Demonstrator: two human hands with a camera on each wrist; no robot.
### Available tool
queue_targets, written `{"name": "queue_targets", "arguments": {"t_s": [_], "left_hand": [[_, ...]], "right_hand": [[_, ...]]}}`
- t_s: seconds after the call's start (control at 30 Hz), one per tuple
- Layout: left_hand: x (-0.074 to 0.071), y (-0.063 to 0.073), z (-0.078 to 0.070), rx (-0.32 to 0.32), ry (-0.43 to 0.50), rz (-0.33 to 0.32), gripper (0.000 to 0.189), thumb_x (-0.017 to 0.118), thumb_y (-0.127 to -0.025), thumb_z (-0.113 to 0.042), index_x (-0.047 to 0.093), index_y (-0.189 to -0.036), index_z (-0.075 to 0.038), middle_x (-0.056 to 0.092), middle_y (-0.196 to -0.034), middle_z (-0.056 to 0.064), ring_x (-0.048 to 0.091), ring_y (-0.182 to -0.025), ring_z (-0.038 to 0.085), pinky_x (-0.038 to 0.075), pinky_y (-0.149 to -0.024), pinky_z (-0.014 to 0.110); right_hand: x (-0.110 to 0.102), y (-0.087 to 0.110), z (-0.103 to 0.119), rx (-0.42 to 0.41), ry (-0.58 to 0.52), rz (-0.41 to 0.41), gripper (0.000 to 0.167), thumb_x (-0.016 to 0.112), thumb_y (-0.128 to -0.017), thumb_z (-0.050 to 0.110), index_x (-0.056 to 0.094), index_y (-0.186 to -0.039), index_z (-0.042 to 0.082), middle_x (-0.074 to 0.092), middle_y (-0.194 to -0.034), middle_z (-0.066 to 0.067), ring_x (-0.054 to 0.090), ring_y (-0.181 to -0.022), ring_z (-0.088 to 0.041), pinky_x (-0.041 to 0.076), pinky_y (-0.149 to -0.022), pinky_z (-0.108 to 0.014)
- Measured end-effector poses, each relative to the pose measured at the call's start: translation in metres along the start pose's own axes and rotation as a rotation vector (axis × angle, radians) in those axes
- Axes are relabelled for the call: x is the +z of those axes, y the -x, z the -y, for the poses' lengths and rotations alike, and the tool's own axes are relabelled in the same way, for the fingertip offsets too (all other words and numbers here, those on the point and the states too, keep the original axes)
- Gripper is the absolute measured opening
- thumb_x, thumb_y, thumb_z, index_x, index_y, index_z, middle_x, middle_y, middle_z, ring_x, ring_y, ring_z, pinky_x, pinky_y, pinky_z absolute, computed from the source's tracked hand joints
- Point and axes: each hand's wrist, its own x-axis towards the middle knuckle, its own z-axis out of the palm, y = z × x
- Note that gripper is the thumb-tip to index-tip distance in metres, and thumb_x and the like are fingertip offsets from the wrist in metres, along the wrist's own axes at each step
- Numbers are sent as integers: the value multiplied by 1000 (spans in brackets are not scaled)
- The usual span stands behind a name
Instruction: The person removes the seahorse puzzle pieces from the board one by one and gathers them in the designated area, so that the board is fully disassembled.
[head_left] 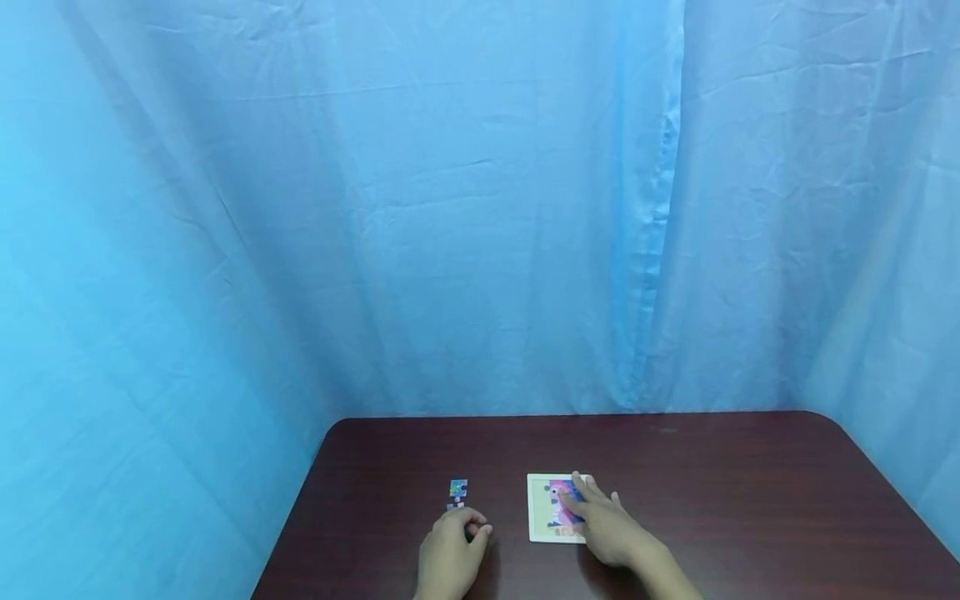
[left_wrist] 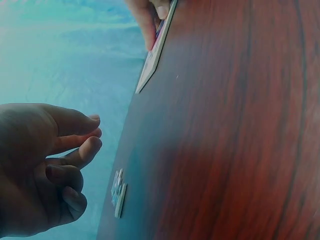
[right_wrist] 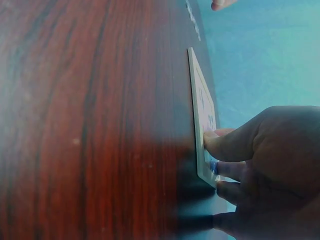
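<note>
A white-framed jigsaw puzzle board point(head_left: 547, 537) with a pink and blue picture lies on the dark table. Over its right side spreads my right hand point(head_left: 611, 527), fingers extended and thumb touching the picture; the hand hides part of it. Loose jigsaw pieces point(head_left: 458, 488) lie left of the board. Just in front of them hovers my left hand point(head_left: 452, 552), its fingers loosely curled. In the left wrist view this hand point(left_wrist: 45, 165) is raised beside the pieces point(left_wrist: 119, 195), and nothing shows between thumb and fingers.
The reddish-brown wooden table point(head_left: 750, 500) has rounded far corners. Light blue curtains point(head_left: 480, 250) hang behind it and along both sides.
</note>
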Motion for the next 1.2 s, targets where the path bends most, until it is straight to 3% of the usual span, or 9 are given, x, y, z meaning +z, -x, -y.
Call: {"name": "queue_targets", "arguments": {"t_s": [0.47, 0.8, 1.0, 1.2], "left_hand": [[22, 1, -24, 146, -25, 75, 7, 84, -88, -19, 78, -87, -16, 59, -75, -14, 45, -64, -7, 40, -57, 18], [38, 0, -32, 200, -34, 109, 9, 84, -88, -19, 79, -89, -12, 62, -75, -11, 46, -62, -7, 40, -57, 19], [42, -4, -40, 174, -5, 194, 27, 84, -88, -22, 80, -107, -3, 61, -78, -8, 45, -62, -3, 42, -58, 22], [50, -5, -45, 143, 49, 273, 39, 84, -88, -26, 77, -114, 2, 65, -82, -4, 48, -66, -2, 48, -63, 25]], "right_hand": [[-3, -4, 4, 57, -1, -15, 53, 68, -98, 6, 57, -151, 6, 33, -170, -25, 25, -159, -50, 20, -121, -78], [0, -2, 4, 47, -3, -29, 51, 66, -99, 5, 58, -150, 5, 32, -170, -26, 24, -160, -51, 20, -120, -80], [20, -11, -19, 10, 4, -65, 52, 67, -99, 11, 58, -150, 9, 33, -170, -24, 26, -159, -50, 23, -117, -81], [17, -10, -17, -8, 3, -56, 53, 68, -98, 10, 58, -150, 8, 33, -169, -27, 26, -158, -53, 21, -116, -83]]}}
